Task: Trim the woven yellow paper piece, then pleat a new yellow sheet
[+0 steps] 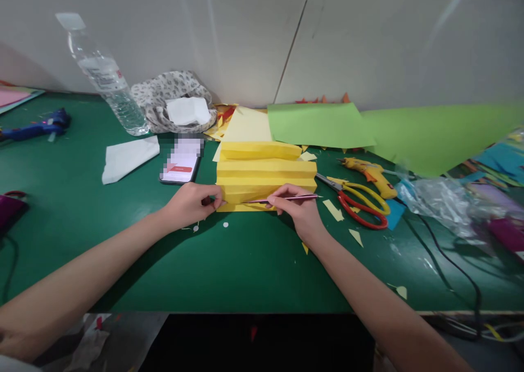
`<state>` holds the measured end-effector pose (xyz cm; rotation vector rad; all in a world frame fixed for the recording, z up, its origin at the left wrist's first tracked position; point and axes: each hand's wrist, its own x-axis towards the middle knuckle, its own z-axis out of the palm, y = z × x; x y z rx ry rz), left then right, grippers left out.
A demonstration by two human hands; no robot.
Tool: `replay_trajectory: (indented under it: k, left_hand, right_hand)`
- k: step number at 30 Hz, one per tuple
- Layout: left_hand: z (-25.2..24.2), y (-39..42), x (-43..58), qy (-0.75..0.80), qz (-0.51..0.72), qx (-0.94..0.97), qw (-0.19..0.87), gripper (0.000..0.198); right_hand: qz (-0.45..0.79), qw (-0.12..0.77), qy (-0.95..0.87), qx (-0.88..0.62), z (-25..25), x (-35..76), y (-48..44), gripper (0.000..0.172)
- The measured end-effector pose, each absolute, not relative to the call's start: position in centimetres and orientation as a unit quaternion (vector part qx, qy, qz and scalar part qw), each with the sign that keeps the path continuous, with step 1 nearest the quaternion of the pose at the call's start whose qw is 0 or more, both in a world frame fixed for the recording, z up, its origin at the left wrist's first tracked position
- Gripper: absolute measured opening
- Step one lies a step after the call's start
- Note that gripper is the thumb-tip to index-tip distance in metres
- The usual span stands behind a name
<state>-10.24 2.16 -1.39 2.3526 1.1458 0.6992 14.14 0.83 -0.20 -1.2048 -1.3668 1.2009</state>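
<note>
A yellow sheet of paper (266, 171), creased into accordion pleats, lies on the green table in front of me. My left hand (193, 204) pinches its near left corner between thumb and fingers. In my right hand (295, 204) is a slim dark pink pen (301, 197), held almost level, its tip over the paper's near strip. The right hand's edge rests at the near right part of the sheet. Just right of the paper lie scissors (362, 202) with one red and one yellow handle, blades toward the sheet.
A yellow glue gun (368, 174) with a cord lies behind the scissors. Green sheets (321, 123) lie at the back. A phone (182, 159), a tissue (130, 158), a cloth bundle (172, 96) and a tilted-looking water bottle (104, 77) are left. Paper scraps (333, 210) and crumpled plastic (442, 200) lie right.
</note>
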Motion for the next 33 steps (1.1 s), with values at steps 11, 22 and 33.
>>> replay_trajectory:
  k: [11,22,33]
  left_hand:
    - [-1.10,2.07,-10.13,0.421,0.241,0.845,0.225,0.012]
    - [-0.94,2.05,-10.09,0.419,0.236,0.846,0.230,0.012]
    - [-1.11,2.11,-10.19,0.422,0.235,0.845,0.230,0.012]
  right_hand:
    - [0.479,0.472,-0.571,-0.471,-0.15,14.14,0.72,0.011]
    - [0.472,0.433,-0.582,-0.501,-0.23,14.05,0.79,0.011]
    - [0.444,0.464,-0.579,-0.503,0.03,14.60,1.00,0.011]
